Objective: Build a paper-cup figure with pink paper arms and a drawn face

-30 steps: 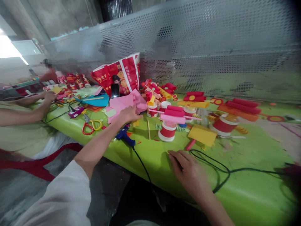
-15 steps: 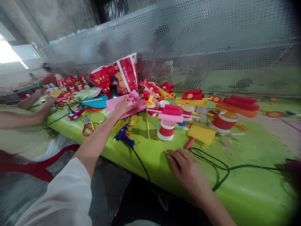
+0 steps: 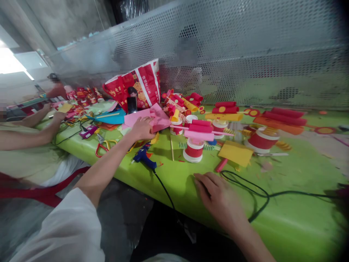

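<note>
Pink paper, left hand settled at its near edge

Item 1. Pink paper (image 3: 133, 118), several overlapping pieces, one folded or creased at the right. Location: on the green table (image 3: 185, 189), in front of the red bag (image 3: 145, 82) and the phone (image 3: 132, 104). Change: its near left part reached further toward the table edge a second ago; it now lies further back.

Item 2. Left hand (image 3: 144, 129). Half a second ago it was higher on the sheets; it has since come down to their near edge, knuckles bent, fingertips on the paper. Grip: cannot be told (the back of the hand hides whatever the thumb is doing). Bearing on the work: the sheets seem to be getting handled or shifted, with none lifted clear of the pile.

Item 3. Right hand (image 3: 218, 194). Unchanged: resting near the table's front edge, fingers loosely curled, nothing visible in it. The black cord (image 3: 268, 196) runs beside its wrist; the yellow paper (image 3: 236, 153) lies just beyond. It appears to take no part in the paper handling.

Item 4. Blue glue gun (image 3: 144, 158), lying between the hands, untouched.

Item 5. Scissors (image 3: 100, 138), left of the forearm, which now covers part of one handle.

Item 6. Red-and-white spool (image 3: 193, 151), upright, pink rolls (image 3: 199, 135) on top.
</note>
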Demonstrator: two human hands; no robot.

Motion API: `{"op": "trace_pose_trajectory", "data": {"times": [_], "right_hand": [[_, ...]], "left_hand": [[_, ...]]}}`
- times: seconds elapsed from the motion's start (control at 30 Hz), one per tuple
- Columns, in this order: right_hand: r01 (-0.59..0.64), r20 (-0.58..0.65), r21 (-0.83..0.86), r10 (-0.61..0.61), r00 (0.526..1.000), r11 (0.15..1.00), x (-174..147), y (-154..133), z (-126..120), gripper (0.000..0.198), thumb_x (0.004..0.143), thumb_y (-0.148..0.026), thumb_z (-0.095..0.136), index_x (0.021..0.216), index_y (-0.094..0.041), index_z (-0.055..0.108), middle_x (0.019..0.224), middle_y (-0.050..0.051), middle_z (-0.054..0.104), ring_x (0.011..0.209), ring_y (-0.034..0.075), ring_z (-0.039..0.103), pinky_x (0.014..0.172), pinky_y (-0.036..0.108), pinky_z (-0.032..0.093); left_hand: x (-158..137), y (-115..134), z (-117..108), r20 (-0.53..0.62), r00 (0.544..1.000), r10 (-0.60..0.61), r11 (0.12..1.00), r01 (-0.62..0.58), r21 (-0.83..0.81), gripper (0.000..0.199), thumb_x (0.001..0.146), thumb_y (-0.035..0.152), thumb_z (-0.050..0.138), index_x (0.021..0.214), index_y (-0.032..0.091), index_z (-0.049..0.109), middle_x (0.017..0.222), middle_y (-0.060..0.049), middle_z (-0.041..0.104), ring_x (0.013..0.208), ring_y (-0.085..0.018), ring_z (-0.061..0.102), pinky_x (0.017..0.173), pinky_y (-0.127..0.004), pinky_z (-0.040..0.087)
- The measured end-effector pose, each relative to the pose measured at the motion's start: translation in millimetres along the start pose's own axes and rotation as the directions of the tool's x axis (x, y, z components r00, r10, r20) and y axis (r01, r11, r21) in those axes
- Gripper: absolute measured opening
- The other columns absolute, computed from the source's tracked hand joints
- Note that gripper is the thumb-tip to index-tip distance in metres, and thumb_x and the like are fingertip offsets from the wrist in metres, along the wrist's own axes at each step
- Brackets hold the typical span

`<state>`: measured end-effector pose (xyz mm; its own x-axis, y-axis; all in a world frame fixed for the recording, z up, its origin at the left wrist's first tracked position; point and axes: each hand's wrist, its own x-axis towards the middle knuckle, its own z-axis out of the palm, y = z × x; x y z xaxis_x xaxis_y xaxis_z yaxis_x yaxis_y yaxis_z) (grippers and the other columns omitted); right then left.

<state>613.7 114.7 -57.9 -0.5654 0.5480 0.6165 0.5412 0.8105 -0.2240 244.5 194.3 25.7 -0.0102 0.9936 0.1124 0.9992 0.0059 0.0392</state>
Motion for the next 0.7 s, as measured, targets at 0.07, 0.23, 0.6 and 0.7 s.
{"op": "trace_pose_trajectory", "data": {"times": [0.07,0.23,0.6,0.7], "right_hand": [[0.001,0.009,-0.003,-0.001,1.000,1.000,-0.4,0.3,0.4,0.026,0.104,-0.031,0.051,0.106,-0.017,0.072,0.091,0.008,0.072,0.077,0.019,0.065,0.075,0.032,0.051],[0.007,0.017,-0.004,-0.007,1.000,1.000,-0.5,0.9,-0.7,0.025,0.103,-0.030,0.052,0.106,-0.016,0.072,0.091,0.008,0.071,0.078,0.018,0.065,0.075,0.031,0.051],[0.001,0.013,0.038,-0.002,1.000,0.999,0.6,0.4,-0.9,0.023,0.103,-0.029,0.052,0.105,-0.016,0.071,0.090,0.008,0.070,0.078,0.019,0.064,0.075,0.032,0.052],[0.005,0.024,0.032,-0.006,1.000,0.999,0.5,1.9,0.6,0.022,0.103,-0.028,0.053,0.106,-0.016,0.070,0.090,0.007,0.069,0.077,0.019,0.064,0.074,0.033,0.051]], "left_hand": [[-2.2,3.4,1.1,-0.002,1.000,0.021,1.000,-0.021,0.023,0.028,0.075,0.044,0.074,0.088,0.020,0.077,0.160,-0.011,0.045,0.149,-0.041,0.031,0.126,-0.060,0.011],[0.7,10.4,4.4,-0.010,1.000,0.002,1.000,-0.002,0.018,0.024,0.075,0.038,0.075,0.089,0.019,0.075,0.153,-0.015,0.053,0.145,-0.040,0.038,0.124,-0.061,0.014],[-56.5,-13.1,-16.5,0.008,0.984,-0.176,0.944,0.171,-0.282,0.036,0.079,0.054,0.063,0.078,0.022,0.079,0.142,-0.008,0.067,0.122,-0.033,0.066,0.101,-0.037,0.050],[-75.4,-16.7,-19.0,-0.001,0.984,-0.178,0.924,0.167,-0.344,0.037,0.077,0.056,0.064,0.079,0.023,0.079,0.145,-0.010,0.064,0.129,-0.033,0.063,0.107,-0.040,0.048]]}}
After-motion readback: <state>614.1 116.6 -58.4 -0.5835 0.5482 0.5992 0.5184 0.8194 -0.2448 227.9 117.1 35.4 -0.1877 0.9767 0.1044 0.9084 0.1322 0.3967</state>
